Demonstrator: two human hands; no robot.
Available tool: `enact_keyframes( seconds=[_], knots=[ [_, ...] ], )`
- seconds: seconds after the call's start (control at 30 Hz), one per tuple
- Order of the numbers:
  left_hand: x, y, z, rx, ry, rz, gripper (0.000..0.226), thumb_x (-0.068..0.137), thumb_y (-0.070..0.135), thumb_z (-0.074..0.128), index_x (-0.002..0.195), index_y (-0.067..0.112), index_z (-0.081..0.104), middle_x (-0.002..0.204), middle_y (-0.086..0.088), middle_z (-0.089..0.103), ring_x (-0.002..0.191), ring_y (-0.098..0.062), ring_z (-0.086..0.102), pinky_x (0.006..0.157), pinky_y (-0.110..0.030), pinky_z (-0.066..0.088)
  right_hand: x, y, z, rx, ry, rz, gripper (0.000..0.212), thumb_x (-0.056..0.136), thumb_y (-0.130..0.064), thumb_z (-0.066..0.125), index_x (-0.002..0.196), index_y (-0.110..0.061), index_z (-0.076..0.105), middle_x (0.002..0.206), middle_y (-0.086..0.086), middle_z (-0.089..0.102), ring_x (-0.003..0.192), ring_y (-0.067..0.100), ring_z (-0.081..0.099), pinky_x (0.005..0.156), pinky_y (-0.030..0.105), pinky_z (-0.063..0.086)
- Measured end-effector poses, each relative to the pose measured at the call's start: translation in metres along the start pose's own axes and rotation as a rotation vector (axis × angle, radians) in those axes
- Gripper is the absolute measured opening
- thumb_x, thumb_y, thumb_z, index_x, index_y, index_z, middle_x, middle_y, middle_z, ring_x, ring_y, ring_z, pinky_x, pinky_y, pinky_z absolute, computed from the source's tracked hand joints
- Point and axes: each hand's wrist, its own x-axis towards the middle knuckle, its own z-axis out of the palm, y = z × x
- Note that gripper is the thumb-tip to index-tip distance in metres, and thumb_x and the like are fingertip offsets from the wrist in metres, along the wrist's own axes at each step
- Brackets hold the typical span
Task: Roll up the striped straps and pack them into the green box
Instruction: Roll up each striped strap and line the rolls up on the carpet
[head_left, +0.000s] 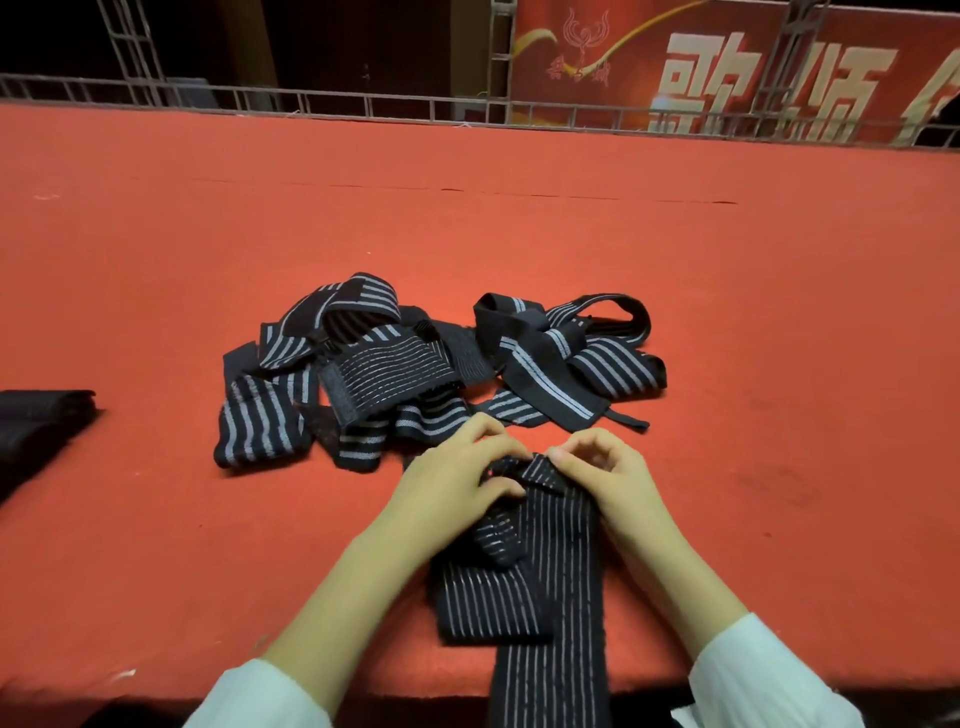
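A long black strap with thin pale stripes (550, 582) lies lengthwise in front of me on the red table (156, 312) and runs off the near edge. Its far end is folded over into a small roll (535, 470). My left hand (457, 478) and my right hand (605, 473) both pinch that rolled end, fingers curled over it from either side. Beyond my hands lies a loose heap of several black straps with white stripes (415, 369). No green box is in view.
A dark folded cloth or bag (44, 421) sits at the left edge of the table. A metal railing (363, 106) runs along the far side, with a red banner (727, 67) behind it. Red cloth stretches to the left and right of the heap.
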Motion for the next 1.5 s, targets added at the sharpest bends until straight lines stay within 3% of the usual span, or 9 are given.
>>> enact_keyframes(
  seconds=[0.13, 0.4, 0.57, 0.67, 0.8, 0.93, 1.17, 1.37, 1.5],
  knots=[
    [0.002, -0.006, 0.004, 0.123, -0.002, 0.009, 0.036, 0.085, 0.046, 0.064, 0.120, 0.034, 0.062, 0.119, 0.018, 0.051, 0.103, -0.008, 0.058, 0.082, -0.036, 0.050, -0.005, -0.006, -0.004, 0.089, -0.109, 0.084, 0.016, 0.071, -0.015, 0.078, 0.084, -0.017, 0.068, 0.090, 0.008, 0.071, 0.080, 0.019, 0.062, 0.063, 0.027, 0.048],
    [0.012, -0.001, 0.000, 0.094, 0.170, -0.064, 0.014, 0.089, 0.039, 0.063, 0.091, 0.029, 0.072, 0.100, 0.015, 0.061, 0.092, -0.007, 0.059, 0.071, -0.027, 0.042, -0.009, 0.001, -0.008, -0.168, -0.160, 0.026, 0.069, 0.074, 0.018, 0.069, 0.119, -0.029, 0.046, 0.121, 0.004, 0.052, 0.091, -0.001, 0.061, 0.088, 0.019, 0.049],
    [0.018, -0.015, -0.019, 0.023, 0.312, -0.276, 0.011, 0.092, 0.035, 0.060, 0.087, 0.027, 0.064, 0.098, 0.016, 0.059, 0.094, -0.012, 0.059, 0.080, -0.036, 0.047, -0.014, -0.008, -0.016, -0.230, -0.243, 0.118, 0.070, 0.076, 0.022, 0.063, 0.127, -0.021, 0.043, 0.128, 0.006, 0.049, 0.079, -0.010, 0.062, 0.070, 0.010, 0.049],
    [0.016, -0.018, -0.024, -0.022, 0.268, -0.287, 0.008, 0.093, 0.031, 0.061, 0.085, 0.028, 0.063, 0.096, 0.014, 0.060, 0.093, -0.012, 0.058, 0.083, -0.036, 0.047, -0.012, -0.021, -0.020, -0.301, -0.350, 0.130, 0.058, 0.078, 0.009, 0.072, 0.124, -0.022, 0.053, 0.124, 0.001, 0.058, 0.094, -0.004, 0.062, 0.083, 0.019, 0.050],
    [0.014, -0.009, -0.027, -0.176, 0.194, -0.152, 0.012, 0.091, 0.023, 0.064, 0.081, 0.029, 0.061, 0.090, 0.012, 0.061, 0.086, 0.002, 0.055, 0.082, -0.024, 0.044, 0.000, -0.049, -0.014, -0.376, -0.121, -0.078, 0.035, 0.080, -0.025, 0.075, 0.114, -0.021, 0.066, 0.108, -0.015, 0.063, 0.098, -0.016, 0.054, 0.086, 0.010, 0.039],
    [0.017, 0.013, -0.039, -0.279, 0.228, -0.062, 0.011, 0.090, 0.018, 0.066, 0.082, 0.026, 0.065, 0.086, 0.008, 0.064, 0.073, 0.009, 0.052, 0.069, -0.009, 0.037, 0.012, -0.060, 0.011, -0.532, -0.274, -0.163, 0.023, 0.086, -0.014, 0.070, 0.095, -0.035, 0.067, 0.082, -0.027, 0.067, 0.082, -0.015, 0.059, 0.073, 0.005, 0.039],
    [0.020, 0.014, -0.053, -0.539, 0.349, -0.212, 0.016, 0.081, 0.013, 0.075, 0.092, 0.023, 0.069, 0.085, 0.008, 0.071, 0.072, 0.005, 0.061, 0.072, -0.006, 0.042, 0.024, -0.045, 0.017, -0.424, 0.052, -0.297, 0.043, 0.086, 0.005, 0.054, 0.113, -0.025, 0.040, 0.093, -0.004, 0.062, 0.076, 0.012, 0.058, 0.072, 0.025, 0.044],
    [0.012, 0.011, -0.041, -0.357, 0.046, -0.212, 0.016, 0.080, 0.033, 0.075, 0.091, 0.023, 0.069, 0.078, 0.015, 0.066, 0.070, 0.007, 0.055, 0.069, -0.009, 0.040, 0.028, -0.040, 0.013, -0.310, 0.062, -0.282, 0.043, 0.084, 0.007, 0.056, 0.111, -0.023, 0.044, 0.104, -0.009, 0.062, 0.094, 0.002, 0.060, 0.083, 0.019, 0.046],
    [0.003, -0.009, -0.045, -0.274, -0.068, -0.248, 0.013, 0.074, 0.024, 0.082, 0.084, 0.019, 0.075, 0.070, 0.009, 0.063, 0.061, 0.003, 0.051, 0.062, -0.010, 0.039, 0.035, -0.035, -0.006, -0.330, 0.214, -0.242, 0.038, 0.085, 0.006, 0.056, 0.098, -0.024, 0.037, 0.092, -0.002, 0.051, 0.069, -0.001, 0.048, 0.068, 0.020, 0.040]
  ],
)
